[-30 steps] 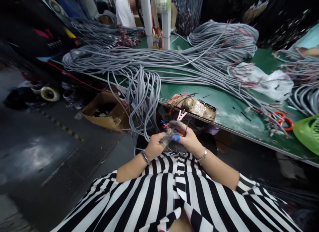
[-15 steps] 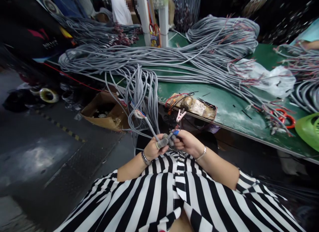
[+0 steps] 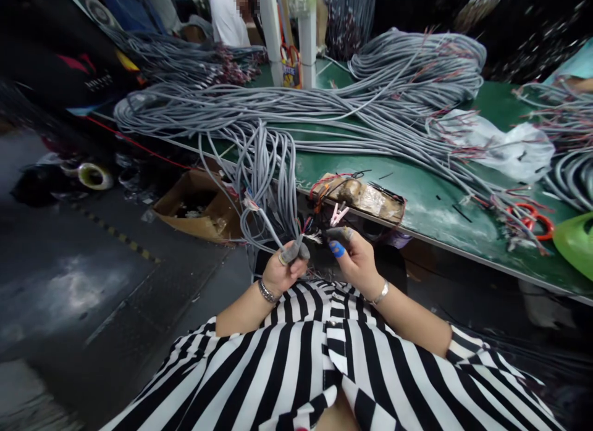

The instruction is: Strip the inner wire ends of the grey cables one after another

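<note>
My left hand [image 3: 283,269], with grey finger covers, is closed on a grey cable [image 3: 270,226]. Thin coloured wires and pale strands [image 3: 309,231] stick out of the cable end just beyond its fingertips. To the right, my right hand [image 3: 356,261] is apart from the cable, its thumb wrapped in blue tape and a grey cover on its forefinger. Its thumb and forefinger are spread, with nothing visible between them. A pink clip [image 3: 339,215] sits just above that hand at the table edge, by a taped brown block [image 3: 365,199].
Long bundles of grey cable [image 3: 259,104] lie across the green table [image 3: 417,199]. Red-handled scissors [image 3: 530,221], a plastic bag [image 3: 514,150] and a green object [image 3: 574,242] are at right. A cardboard box [image 3: 197,215] stands below left. A person [image 3: 228,17] is behind.
My right hand has moved away from my left and its fingers have opened. The wires at the cable end are now exposed. My left hand has shifted slightly left, still holding the cable.
</note>
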`<move>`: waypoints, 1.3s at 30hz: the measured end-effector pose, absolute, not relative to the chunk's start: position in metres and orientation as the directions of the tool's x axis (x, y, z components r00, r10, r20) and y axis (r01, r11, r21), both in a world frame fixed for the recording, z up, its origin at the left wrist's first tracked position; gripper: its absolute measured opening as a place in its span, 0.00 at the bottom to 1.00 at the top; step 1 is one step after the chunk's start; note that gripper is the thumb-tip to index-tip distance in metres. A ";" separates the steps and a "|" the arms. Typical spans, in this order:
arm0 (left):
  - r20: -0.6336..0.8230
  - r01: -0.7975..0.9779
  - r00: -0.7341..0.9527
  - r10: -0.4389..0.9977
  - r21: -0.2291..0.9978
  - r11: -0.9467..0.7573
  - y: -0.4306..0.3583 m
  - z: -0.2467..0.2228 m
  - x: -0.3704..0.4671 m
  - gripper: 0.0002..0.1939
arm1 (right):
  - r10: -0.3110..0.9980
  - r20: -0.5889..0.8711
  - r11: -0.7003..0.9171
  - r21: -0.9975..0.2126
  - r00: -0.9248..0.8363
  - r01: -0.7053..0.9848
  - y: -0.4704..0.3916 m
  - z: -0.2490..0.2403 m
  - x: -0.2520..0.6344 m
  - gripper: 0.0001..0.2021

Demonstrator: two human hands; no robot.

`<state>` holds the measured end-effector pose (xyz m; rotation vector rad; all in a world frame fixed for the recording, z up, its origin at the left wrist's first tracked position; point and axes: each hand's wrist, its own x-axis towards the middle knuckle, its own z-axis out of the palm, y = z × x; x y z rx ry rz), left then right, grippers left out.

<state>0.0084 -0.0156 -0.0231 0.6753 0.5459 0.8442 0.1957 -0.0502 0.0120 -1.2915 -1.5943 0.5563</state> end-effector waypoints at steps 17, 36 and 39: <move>-0.203 -0.027 0.864 0.461 0.895 0.445 -0.015 -0.022 -0.001 0.26 | 0.623 0.167 0.534 -0.805 -0.764 0.259 -0.032 0.040 0.223 0.13; 0.098 -0.113 0.538 0.837 0.993 -0.044 0.034 -0.023 0.025 0.17 | 0.986 -0.165 -0.161 -0.969 0.004 -0.188 -0.010 0.002 0.242 0.26; 0.114 -0.095 0.536 0.837 0.993 -0.074 0.038 -0.022 0.031 0.16 | 0.968 -0.229 -0.247 -0.936 -0.099 -0.249 0.001 0.010 0.229 0.26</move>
